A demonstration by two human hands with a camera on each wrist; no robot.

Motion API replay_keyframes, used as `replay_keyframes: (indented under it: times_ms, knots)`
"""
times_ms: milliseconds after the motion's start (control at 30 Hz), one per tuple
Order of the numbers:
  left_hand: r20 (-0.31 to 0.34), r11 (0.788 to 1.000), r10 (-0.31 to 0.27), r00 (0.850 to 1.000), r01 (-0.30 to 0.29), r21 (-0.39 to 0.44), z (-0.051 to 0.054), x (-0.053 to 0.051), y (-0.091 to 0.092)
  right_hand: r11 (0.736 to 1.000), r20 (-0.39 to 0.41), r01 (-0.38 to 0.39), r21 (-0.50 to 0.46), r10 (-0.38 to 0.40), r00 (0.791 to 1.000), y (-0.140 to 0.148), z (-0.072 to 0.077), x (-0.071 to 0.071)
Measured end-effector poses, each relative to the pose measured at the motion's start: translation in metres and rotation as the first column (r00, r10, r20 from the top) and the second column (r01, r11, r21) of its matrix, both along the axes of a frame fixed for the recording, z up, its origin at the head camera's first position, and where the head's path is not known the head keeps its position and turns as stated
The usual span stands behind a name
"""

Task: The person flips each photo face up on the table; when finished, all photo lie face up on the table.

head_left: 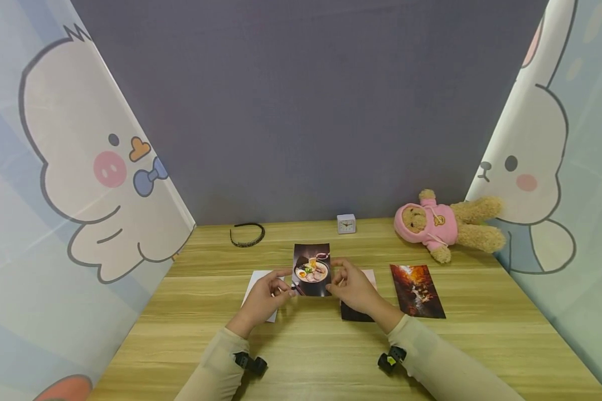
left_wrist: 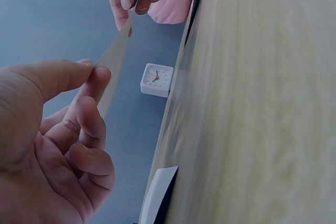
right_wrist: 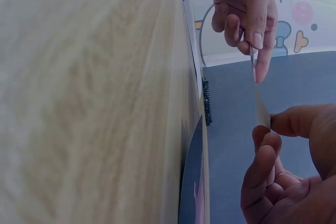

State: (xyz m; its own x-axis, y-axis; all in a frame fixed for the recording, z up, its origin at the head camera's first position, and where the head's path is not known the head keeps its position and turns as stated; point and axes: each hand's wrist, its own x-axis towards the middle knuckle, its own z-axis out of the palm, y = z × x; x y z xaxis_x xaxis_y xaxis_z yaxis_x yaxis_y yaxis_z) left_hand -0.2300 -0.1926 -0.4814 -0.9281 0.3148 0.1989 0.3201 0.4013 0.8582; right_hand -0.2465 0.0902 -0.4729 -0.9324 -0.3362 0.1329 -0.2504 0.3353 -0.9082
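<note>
Left hand and right hand are pinching ramen photo, grips clamping opposite sides, probably keeping its face uncovered; it's hovering over surface, short of back edge.

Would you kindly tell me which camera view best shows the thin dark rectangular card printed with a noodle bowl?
The head view shows the noodle-bowl card best, because its printed face is turned toward the camera, nearly uncovered. Both wrist views show only a narrow pale strip, steeply slanted, without the picture.
</note>
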Motion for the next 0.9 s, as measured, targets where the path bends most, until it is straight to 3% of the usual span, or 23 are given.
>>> replay_keyframes:
  times_ms: [333, 600, 900]
  knots:
    - [0.032, 0.999, -0.013, 0.999, 0.014, -0.039, -0.0022, -0.0013, -0.0016, 0.999, 0.032, -0.022, 0.045, 0.02, 0.999, 0.0007, 0.0001, 0.001]
    - [0.085, 0.994, -0.036, 0.996, 0.045, -0.103, -0.0025, -0.0003, -0.0036, 0.994, 0.022, -0.075, 0.081, 0.073, 0.997, 0.0015, -0.0061, -0.0021]
    - [0.148, 0.991, -0.055, 0.987, 0.072, -0.115, -0.0016, 0.0006, -0.0039, 0.986, 0.025, -0.103, 0.129, 0.1, 0.995, 0.0012, -0.0076, -0.0003]
